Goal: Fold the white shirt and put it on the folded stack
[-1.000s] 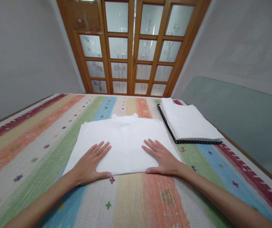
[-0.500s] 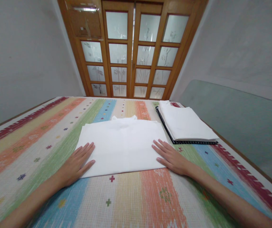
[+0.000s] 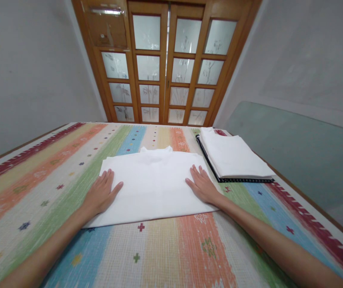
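Observation:
A folded white garment (image 3: pixel 153 184) lies flat on a striped, many-coloured cloth (image 3: pixel 165 256), its collar at the far edge. My left hand (image 3: pixel 101 194) rests open and flat on the garment's left edge, fingers pointing away from me. Over on the garment's right side, near its far corner, my right hand (image 3: pixel 201 185) lies flat with its fingers stretched out. Neither hand holds anything.
A stack of folded cloths (image 3: pixel 234 158), white on top with a dark dotted one underneath, sits at the far right of the striped cloth. Behind stands a wooden door with frosted glass panes (image 3: pixel 167 64). A pale green mat (image 3: pixel 297 152) lies to the right.
Both hands slid apart from the garment's near middle to its left and right sides, then moved away from me along the edges. The garment stays flat.

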`<state>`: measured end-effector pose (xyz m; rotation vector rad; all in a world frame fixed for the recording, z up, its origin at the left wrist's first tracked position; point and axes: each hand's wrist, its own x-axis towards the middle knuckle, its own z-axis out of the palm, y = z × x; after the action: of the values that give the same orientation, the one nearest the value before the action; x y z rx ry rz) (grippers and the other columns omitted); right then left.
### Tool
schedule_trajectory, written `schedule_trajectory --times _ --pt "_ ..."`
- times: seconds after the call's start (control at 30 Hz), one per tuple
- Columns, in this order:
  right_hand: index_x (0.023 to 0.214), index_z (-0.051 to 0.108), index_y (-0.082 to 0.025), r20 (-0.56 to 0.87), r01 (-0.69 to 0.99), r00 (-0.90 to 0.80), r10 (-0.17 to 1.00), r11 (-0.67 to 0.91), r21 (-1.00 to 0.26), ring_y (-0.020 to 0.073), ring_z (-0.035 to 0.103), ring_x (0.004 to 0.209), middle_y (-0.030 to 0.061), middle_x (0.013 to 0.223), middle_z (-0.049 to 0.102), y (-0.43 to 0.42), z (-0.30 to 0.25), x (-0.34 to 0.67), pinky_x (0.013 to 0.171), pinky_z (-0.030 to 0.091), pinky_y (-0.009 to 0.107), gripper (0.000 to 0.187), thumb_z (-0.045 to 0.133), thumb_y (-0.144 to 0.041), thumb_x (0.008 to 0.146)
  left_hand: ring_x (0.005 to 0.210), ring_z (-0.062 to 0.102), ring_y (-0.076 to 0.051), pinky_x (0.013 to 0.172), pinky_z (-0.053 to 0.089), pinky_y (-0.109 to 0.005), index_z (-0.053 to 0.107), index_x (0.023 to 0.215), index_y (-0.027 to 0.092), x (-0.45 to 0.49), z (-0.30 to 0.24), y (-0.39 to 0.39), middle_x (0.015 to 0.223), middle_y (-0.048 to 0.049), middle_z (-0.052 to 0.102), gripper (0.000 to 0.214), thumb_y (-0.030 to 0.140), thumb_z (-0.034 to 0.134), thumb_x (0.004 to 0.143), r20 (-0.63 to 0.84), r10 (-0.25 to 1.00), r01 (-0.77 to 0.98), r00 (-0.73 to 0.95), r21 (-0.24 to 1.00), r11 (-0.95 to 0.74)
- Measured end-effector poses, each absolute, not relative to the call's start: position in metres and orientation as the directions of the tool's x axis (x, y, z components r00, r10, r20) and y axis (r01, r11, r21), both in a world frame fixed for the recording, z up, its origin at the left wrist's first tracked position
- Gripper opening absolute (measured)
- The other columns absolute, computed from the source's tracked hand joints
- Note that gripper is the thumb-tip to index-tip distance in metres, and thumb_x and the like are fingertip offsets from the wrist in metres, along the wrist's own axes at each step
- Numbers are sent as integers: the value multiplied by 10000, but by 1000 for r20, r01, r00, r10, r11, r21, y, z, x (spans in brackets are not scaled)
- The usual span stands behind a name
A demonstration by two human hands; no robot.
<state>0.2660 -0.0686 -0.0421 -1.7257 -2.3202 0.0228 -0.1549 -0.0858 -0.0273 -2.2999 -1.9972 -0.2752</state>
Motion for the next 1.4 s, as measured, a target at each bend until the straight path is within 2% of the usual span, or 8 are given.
schedule_trajectory --times 0.27,0.53,0.73,0.9,1.03,1.2,1.3,1.4 --pt "1478 290 19 77 964 -145 987 158 -214 368 121 1461 243 1563 199 -25 -32 264 1167 177 525 826 180 -615 960 1411 298 -391 1120 294 -531 349 1418 -67 -161 -29 -68 1495 -284 352 885 632 173 906 212 976 996 38 67 -54" --pt "1479 251 45 69 981 -75 995 86 -175 324 123 1471 246 1569 191 11 -32 267 1182 148 444 770 222 -535 974 1440 246 -361 1137 260 -505 312 1436 -73 -165 -23 -49 1529 -287 279 861 600 202 911 102 994 998 25 60 -31" --pt "1487 210 61 28 988 -24 999 28 -151 303 125 1475 246 1572 164 17 -25 261 1186 122 444 745 228 -483 978 1453 206 -356 1146 225 -505 281 1446 -80 -160 -14 -34 1543 -281 249 806 532 222 926 52 999 999 2 33 -4" --pt "1468 252 73 37 995 -33 999 36 -96 359 151 1461 277 1556 194 16 -20 256 1170 140 505 713 273 -447 980 1446 185 -402 1147 183 -546 303 1441 -89 -140 -2 -34 1541 -281 258 764 480 230 936 18 998 997 -59 -48 60" --pt "1456 315 32 116 956 -269 956 279 -85 343 145 1466 252 1559 217 19 -13 242 1167 168 523 611 309 -350 980 1457 144 -396 1152 162 -558 302 1468 -32 -97 -2 -49 1565 -244 218 748 507 230 954 -57 991 993 118 5 -118" --pt "1468 344 -56 327 713 -635 700 694 -101 278 120 1480 193 1569 242 19 -5 189 1185 168 517 552 341 -310 978 1460 181 -349 1161 150 -568 330 1476 62 -27 -16 -81 1560 -189 277 675 507 261 974 83 919 911 385 127 -393" --pt "1442 394 -52 305 567 -761 573 815 -118 255 128 1480 184 1565 261 16 -8 149 1191 169 485 522 318 -310 994 1436 262 -348 1166 187 -536 411 1416 27 -2 -22 -93 1497 -229 386 655 495 332 965 196 867 871 458 97 -481" --pt "1445 373 -2 191 577 -771 607 793 -193 269 142 1476 215 1562 235 16 -12 122 1194 165 457 589 297 -384 1003 1393 350 -341 1162 225 -521 508 1334 47 4 -24 -97 1405 -217 509 579 469 381 958 270 837 853 476 89 -514"
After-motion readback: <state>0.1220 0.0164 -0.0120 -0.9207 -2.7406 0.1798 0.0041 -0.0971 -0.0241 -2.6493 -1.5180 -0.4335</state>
